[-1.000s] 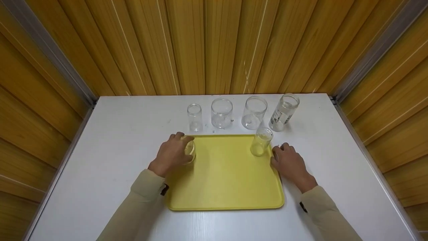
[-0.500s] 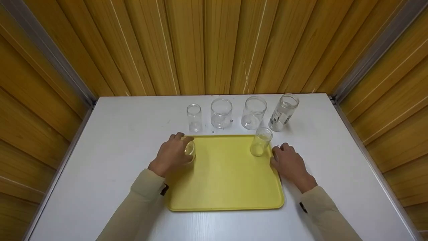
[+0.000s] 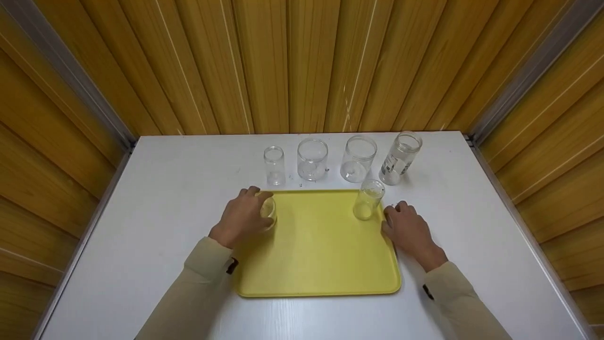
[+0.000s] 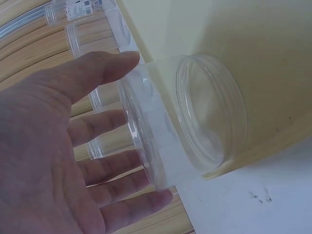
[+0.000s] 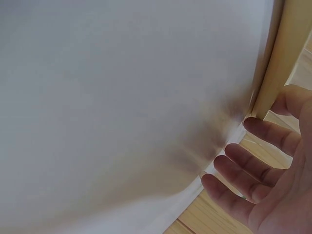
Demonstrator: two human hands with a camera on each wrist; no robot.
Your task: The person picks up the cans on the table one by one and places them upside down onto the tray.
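Observation:
My left hand (image 3: 243, 215) holds a clear jar (image 3: 269, 213) at the left rim of a yellow tray (image 3: 325, 255). In the left wrist view, thumb and fingers curve round the end of this jar (image 4: 161, 122) nearest the palm, while its threaded end points to the tray. Most of the jar is hidden from the head view. Beside the tray's right edge, my right hand (image 3: 409, 231) has its fingertips at the white tabletop and its thumb near the rim; the right wrist view shows bent, spread fingers (image 5: 239, 178) holding nothing. A slim clear glass (image 3: 368, 203) stands close by on the tray.
Behind the tray stand a slim clear jar (image 3: 275, 167), two wide clear jars, the left one (image 3: 312, 160) and the right one (image 3: 359, 158), and a tall jar with a printed label (image 3: 400, 160). A wood-patterned wall (image 3: 302, 66) closes off the table's back.

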